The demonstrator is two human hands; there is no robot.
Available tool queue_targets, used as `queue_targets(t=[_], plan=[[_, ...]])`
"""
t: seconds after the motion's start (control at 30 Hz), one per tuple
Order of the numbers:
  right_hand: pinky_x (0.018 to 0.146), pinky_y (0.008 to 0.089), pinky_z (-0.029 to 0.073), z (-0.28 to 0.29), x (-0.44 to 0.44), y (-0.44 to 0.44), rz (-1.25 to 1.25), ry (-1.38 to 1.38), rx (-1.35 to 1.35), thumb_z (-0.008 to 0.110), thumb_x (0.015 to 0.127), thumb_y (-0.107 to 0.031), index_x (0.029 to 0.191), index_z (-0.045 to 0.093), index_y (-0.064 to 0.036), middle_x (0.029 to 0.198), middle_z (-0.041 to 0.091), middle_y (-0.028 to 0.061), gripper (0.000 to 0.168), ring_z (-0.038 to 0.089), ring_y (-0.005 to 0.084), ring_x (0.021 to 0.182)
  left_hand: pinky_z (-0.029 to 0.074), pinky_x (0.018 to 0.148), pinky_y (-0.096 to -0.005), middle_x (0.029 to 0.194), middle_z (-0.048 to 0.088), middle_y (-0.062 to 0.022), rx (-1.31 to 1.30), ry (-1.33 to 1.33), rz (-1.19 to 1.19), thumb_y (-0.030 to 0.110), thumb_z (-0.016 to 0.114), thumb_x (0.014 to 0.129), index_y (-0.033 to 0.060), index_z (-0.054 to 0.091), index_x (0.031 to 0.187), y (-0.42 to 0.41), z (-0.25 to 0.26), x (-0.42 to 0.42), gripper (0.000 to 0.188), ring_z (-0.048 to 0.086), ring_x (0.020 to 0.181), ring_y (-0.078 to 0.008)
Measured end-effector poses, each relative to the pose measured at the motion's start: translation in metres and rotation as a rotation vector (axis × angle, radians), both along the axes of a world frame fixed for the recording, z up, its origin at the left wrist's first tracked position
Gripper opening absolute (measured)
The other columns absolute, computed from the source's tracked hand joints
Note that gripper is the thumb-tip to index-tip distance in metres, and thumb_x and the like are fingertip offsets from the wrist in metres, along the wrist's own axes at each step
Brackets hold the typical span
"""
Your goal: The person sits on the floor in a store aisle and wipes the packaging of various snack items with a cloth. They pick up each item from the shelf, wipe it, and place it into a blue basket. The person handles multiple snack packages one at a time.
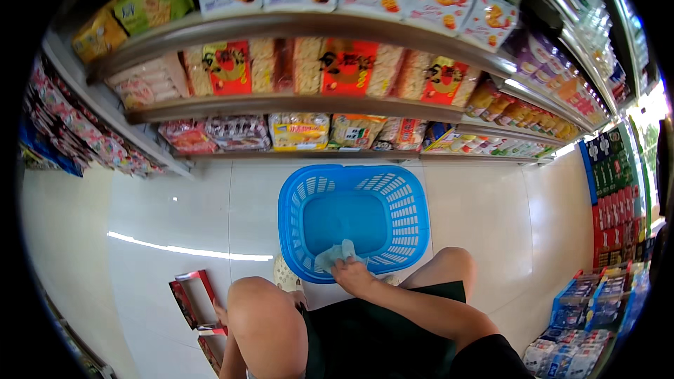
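Observation:
In front of me on the floor stands a blue plastic shopping basket (416, 210) with slotted walls. Its solid bottom shows. My right hand (352, 277) reaches over the near rim, fingers closed on a pale crumpled cloth (327, 258) that hangs against the inside of the basket. Down beside my left knee, my left hand (221, 313) has its fingers at the edge of a red open cardboard box (184, 302). My knee hides most of that hand. A second red cardboard piece (209, 353) lies just below, partly hidden too.
Behind the basket rise shop shelves (295, 105) filled with packaged snacks. Hanging packets (79, 116) line the left side. Blue display racks (584, 300) with small packs stand at the right, near a red display (618, 221). My shoe (287, 276) is close to the basket's near-left corner.

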State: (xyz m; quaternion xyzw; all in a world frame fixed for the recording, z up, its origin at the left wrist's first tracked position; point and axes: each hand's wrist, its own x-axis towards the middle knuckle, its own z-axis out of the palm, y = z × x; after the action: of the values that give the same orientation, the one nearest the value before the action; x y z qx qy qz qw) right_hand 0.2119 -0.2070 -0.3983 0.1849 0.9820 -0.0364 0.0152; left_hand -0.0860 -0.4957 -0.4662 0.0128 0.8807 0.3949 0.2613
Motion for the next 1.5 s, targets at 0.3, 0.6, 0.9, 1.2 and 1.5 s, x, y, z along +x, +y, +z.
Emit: queue_targets(t=[0.3,0.6,0.9,1.2,1.5], plan=[[0.054,0.0382,0.052,-0.058,-0.017,-0.008,-0.06,0.198,-0.024,0.062,0.078,-0.013,0.079,0.065,-0.007,0.083,0.06,0.0115,0.007,0.063,0.0273,0.069,0.054,0.09,-0.0411,0.14,0.045,-0.0201,0.449,-0.464,-0.503,0.01,0.08,0.078,0.0207,0.049,0.143,0.212,0.129,0.055,0.072,0.053,0.122,-0.0342],[0.077,0.042,0.057,-0.011,-0.052,-0.025,0.077,-0.172,-0.355,0.07,0.081,-0.011,0.11,0.067,-0.001,0.116,0.062,0.0186,0.03,0.067,0.0352,0.1,0.054,0.089,-0.0399,0.139,0.047,-0.0188,0.331,-0.272,-0.628,0.008,0.079,0.079,0.0185,0.052,0.139,0.215,0.139,0.071,0.067,0.052,0.123,-0.0337],[0.084,0.0443,0.055,0.03,-0.035,0.005,-0.013,-0.48,-0.581,0.073,0.079,-0.016,0.108,0.073,-0.006,0.119,0.069,0.0147,0.03,0.067,0.0334,0.108,0.055,0.088,-0.0388,0.137,0.049,-0.0181,0.098,0.042,-0.721,0.006,0.077,0.079,0.0166,0.055,0.136,0.163,0.097,0.048,0.062,0.053,0.121,-0.0331],[0.078,0.045,0.056,0.186,0.012,0.084,-0.097,-0.179,-0.388,0.07,0.081,-0.016,0.097,0.074,-0.005,0.109,0.064,0.0184,0.02,0.067,0.0367,0.097,0.055,0.083,-0.0357,0.124,0.059,-0.0147,0.335,0.407,-1.003,0.004,0.072,0.081,0.0116,0.056,0.132,0.228,0.123,-0.031,0.054,0.061,0.109,-0.0277],[0.076,0.0422,0.057,0.205,0.04,0.115,-0.287,0.078,-0.275,0.064,0.085,-0.014,0.106,0.069,-0.01,0.108,0.06,0.014,0.022,0.064,0.0321,0.101,0.053,0.076,-0.0282,0.135,0.055,-0.0098,0.688,0.425,-1.3,0.007,0.066,0.089,0.0071,0.049,0.137,0.461,0.301,0.125,0.051,0.065,0.098,-0.0177]])
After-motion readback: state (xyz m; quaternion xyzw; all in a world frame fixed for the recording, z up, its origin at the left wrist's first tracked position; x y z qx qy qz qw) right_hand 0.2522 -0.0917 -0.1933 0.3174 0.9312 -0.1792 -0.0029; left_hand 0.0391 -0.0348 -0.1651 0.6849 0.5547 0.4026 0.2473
